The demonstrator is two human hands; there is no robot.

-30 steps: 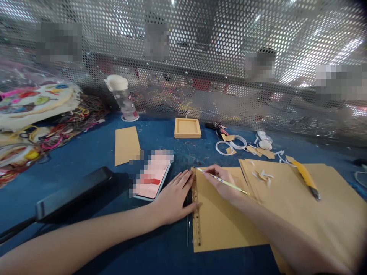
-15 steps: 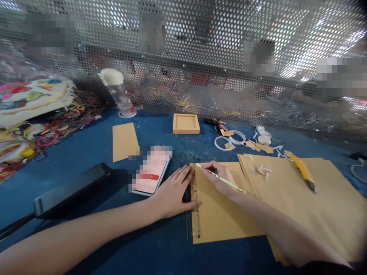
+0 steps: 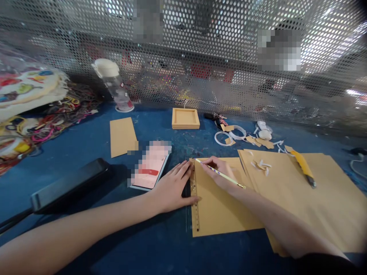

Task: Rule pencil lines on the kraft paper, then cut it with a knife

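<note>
My left hand [image 3: 174, 188] lies flat with its fingers stretched out, pressing on a clear ruler [image 3: 195, 219]. That ruler runs along the left edge of a brown cardboard sheet [image 3: 226, 215]. In my right hand [image 3: 219, 173] a pale patterned pencil [image 3: 226, 176] is gripped, its tip at the ruler's far end near the sheet's top left corner. Whether the tip touches the sheet I cannot tell. A phone [image 3: 151, 168] rests just left of my left hand.
More brown sheets [image 3: 323, 206] bear a yellow utility knife [image 3: 303, 167] and white scraps. Farther back are a small wooden frame [image 3: 185, 118], tape rings [image 3: 223, 139], a bottle [image 3: 116, 86] and a small brown card [image 3: 123, 137]. A black power strip [image 3: 71, 187] lies left, before tangled cords [image 3: 57, 122].
The whole scene sits slightly higher as my head view tilts down. Both hands, the ruler and the pencil keep nearly the same places on the sheet.
</note>
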